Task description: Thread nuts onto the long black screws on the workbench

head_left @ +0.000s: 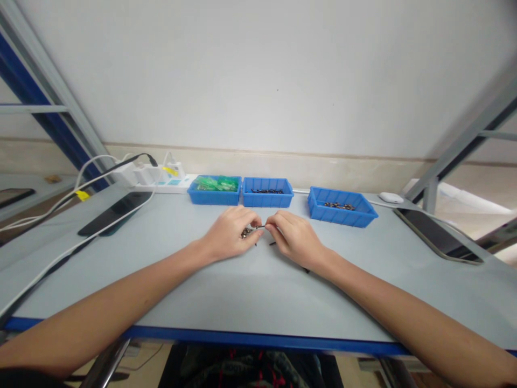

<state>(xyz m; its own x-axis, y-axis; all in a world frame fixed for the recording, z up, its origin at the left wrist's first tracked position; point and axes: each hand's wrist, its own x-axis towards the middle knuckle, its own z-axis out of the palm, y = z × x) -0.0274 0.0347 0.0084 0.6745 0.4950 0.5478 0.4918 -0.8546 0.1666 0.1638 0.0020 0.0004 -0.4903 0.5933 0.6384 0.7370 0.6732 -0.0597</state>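
Observation:
Above the middle of the table, my left hand [234, 233] and my right hand [297, 237] meet fingertip to fingertip. A thin dark rod-like piece [260, 227] spans the small gap between them. My right thumb and forefinger pinch one end of it. The fingers of my left hand are curled round its other end; whatever else they hold is too small to make out. Small shiny metal pieces [245, 233] show at my left palm, partly hidden by the fingers. A short dark piece [272, 243] lies by my right fingers, and another dark piece [306, 270] is under my right wrist.
Along the back stand a blue bin with green bags [216, 198], a blue bin of dark pieces [267, 200] and a blue bin of brownish metal pieces [343, 216]. Phones [117, 213] [438, 234] lie at both sides. A power strip [161, 186] and cables occupy the left.

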